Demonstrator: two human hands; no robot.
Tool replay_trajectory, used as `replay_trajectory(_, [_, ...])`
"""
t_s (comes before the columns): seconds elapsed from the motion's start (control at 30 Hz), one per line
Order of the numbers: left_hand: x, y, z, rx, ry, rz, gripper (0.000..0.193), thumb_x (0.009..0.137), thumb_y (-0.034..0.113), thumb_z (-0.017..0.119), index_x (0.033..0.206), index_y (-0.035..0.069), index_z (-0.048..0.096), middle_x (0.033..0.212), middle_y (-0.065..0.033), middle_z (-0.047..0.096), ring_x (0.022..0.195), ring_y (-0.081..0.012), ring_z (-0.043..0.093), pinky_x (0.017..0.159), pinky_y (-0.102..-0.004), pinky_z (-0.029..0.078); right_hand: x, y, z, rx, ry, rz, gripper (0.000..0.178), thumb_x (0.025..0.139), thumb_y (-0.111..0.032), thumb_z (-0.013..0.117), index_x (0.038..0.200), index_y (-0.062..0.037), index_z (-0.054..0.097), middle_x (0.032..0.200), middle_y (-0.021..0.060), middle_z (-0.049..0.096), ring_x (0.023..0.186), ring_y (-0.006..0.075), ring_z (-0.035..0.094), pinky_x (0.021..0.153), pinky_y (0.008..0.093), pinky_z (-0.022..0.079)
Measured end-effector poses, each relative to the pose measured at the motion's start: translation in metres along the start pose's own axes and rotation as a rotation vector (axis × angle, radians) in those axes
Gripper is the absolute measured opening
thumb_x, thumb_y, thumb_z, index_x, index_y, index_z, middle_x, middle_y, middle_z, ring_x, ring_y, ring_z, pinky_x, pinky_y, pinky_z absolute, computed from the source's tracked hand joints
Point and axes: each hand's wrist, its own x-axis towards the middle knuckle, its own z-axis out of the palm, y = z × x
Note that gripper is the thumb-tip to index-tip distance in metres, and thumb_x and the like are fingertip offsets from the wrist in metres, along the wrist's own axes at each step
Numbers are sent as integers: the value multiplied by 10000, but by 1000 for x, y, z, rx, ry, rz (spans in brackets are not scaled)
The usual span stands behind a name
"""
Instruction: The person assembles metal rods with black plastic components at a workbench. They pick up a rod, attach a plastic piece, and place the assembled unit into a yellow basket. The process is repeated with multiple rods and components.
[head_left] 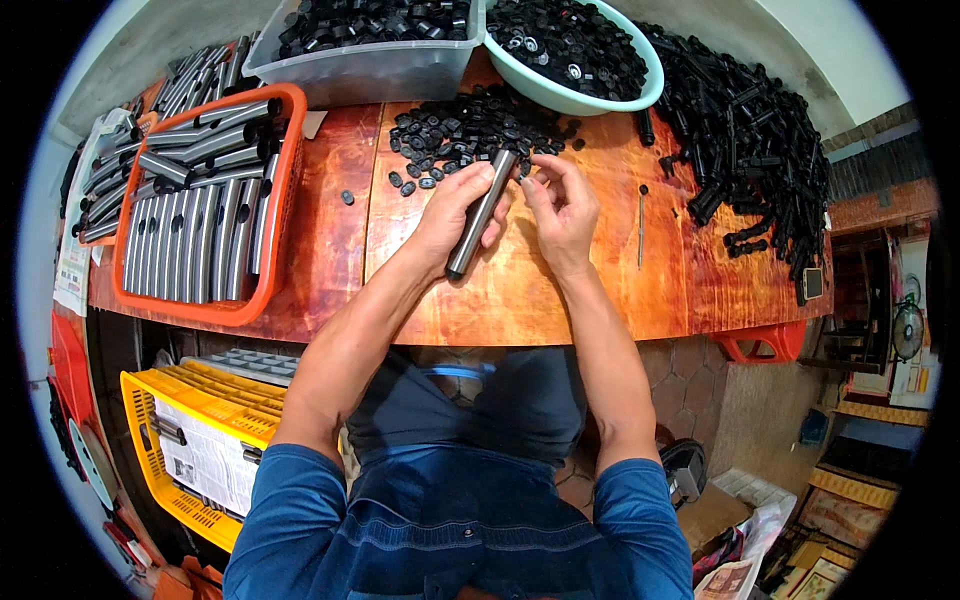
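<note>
My left hand (460, 208) is wrapped round a silver metal tube (482, 214), held tilted over the table with its upper end leaning right. A black cap covers the tube's lower end. Beside the upper end is my right hand (563, 212), thumb and forefinger curled together at a small black piece, mostly hidden by the fingers. Just beyond both hands lies a loose heap of small black oval plastic pieces (455, 132). One such piece (347, 197) sits apart on the left.
An orange basket (285, 215) of metal tubes stands left. At the back are a clear bin (375, 75) and a pale green basin (610, 104), both full of black parts. Black plastic fittings (740, 130) pile up at right, near a thin metal rod (641, 230). A yellow crate (150, 440) stands below left.
</note>
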Motion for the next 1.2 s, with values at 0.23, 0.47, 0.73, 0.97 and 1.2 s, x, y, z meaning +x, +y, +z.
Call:
replay_trajectory(0.23, [0, -3, -1, 62, 29, 3, 336, 1071, 320, 491, 1206, 18, 550, 766, -39, 589, 502, -111, 566, 428, -265, 492, 0, -11, 0, -36, -52, 29, 287, 856, -124, 758, 1113, -23, 677, 818, 30, 628, 576, 73, 475, 546, 248, 412])
replay_trajectory(0.47, [-4, -11, 5, 577, 5, 43, 375, 1025, 223, 579, 1336, 14, 565, 864, -114, 683, 688, -168, 684, 583, -273, 521, 2, -5, -6, 241, -93, 200, 242, 903, -132, 717, 1111, -15, 677, 834, 15, 646, 661, 61, 537, 597, 232, 443])
replay_trajectory(0.73, [-13, -6, 17, 1228, -34, 404, 469, 962, 152, 637, 1367, -31, 489, 1245, -216, 634, 1141, -314, 639, 972, -401, 489, 15, 2, -39, 368, -364, 268, 214, 922, -113, 689, 1101, 2, 666, 909, 13, 663, 798, 70, 572, 702, 227, 465])
replay_trajectory(0.97, [-24, -4, 24, 1499, -99, 426, 422, 877, 172, 717, 1252, 52, 564, 1094, -207, 664, 1049, -412, 630, 871, -482, 503, 0, -4, -69, 252, -534, 350, 231, 926, -70, 655, 1142, 8, 629, 947, 14, 640, 847, 73, 586, 740, 225, 473])
replay_trajectory(1.2, [-34, -11, 37, 1740, -61, 513, 418, 817, 165, 750, 1216, 95, 648, 1005, -149, 673, 947, -359, 664, 799, -433, 528, -12, 0, -78, 207, -601, 388, 215, 896, -19, 655, 1109, 1, 634, 829, -2, 570, 757, 79, 524, 693, 252, 472])
